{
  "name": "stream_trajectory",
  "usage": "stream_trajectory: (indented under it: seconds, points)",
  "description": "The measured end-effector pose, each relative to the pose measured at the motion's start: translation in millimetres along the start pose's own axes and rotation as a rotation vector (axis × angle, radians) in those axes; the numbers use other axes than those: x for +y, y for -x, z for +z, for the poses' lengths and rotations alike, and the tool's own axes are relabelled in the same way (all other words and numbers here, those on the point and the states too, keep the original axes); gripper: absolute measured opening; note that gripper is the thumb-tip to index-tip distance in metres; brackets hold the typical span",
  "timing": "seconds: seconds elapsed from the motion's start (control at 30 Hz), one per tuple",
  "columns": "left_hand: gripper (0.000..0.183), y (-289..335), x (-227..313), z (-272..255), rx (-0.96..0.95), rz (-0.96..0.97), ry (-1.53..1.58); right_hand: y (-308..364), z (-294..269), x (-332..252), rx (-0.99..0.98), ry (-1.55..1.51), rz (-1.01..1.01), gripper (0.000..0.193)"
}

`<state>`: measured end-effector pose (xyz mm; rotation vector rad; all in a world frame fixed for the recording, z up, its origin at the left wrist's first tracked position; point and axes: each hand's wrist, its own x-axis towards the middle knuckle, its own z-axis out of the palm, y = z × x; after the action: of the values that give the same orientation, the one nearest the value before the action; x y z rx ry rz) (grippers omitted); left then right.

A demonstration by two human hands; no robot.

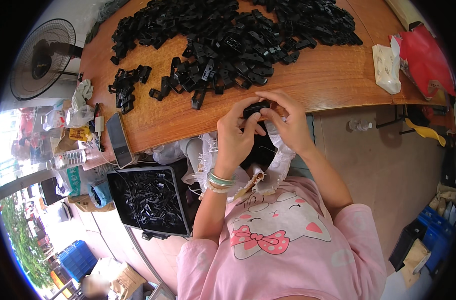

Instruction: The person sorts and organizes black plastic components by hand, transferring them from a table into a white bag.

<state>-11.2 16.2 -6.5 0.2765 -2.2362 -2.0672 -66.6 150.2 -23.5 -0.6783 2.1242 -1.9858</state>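
At the smooth wooden counter's (168,117) edge, the left hand (236,135) and right hand (290,122) pinch one shiny black piece (254,108) near a bumpy black pile (228,47).

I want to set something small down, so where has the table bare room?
One bare patch of the table lies between the large pile of black parts and the white packet. Another lies near the front edge, between the phone and the left hand. The far middle is crowded with that pile.

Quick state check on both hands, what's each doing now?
Left hand: closed, holding a small black part.
Right hand: closed, fingers and thumb on the same part.
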Motion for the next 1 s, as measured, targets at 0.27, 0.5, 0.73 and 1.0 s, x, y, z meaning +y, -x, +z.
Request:
stream_trajectory:
  seconds: [0.27, 0.5, 0.73, 1.0]
  points:
    - [0.020, -40, -17, -7, 0.225, -0.268, 0.821, -54, -14, 35, 0.266, 0.693, -0.354, 0.018]
    - [0.024, -57, -30, -2, 0.290, 0.195, -0.806, -52, -19, 50, 0.187, 0.707, -0.272, 0.019]
    - [0.023, -35, -40, -16, 0.320, 0.257, -0.679, -35, -22, 44, 0.360, 0.682, -0.184, 0.022]
    - [0.032, -9, 2, -21, 0.008, -0.150, -0.053, -14, -12, 3, 0.047, -0.090, -0.102, 0.019]
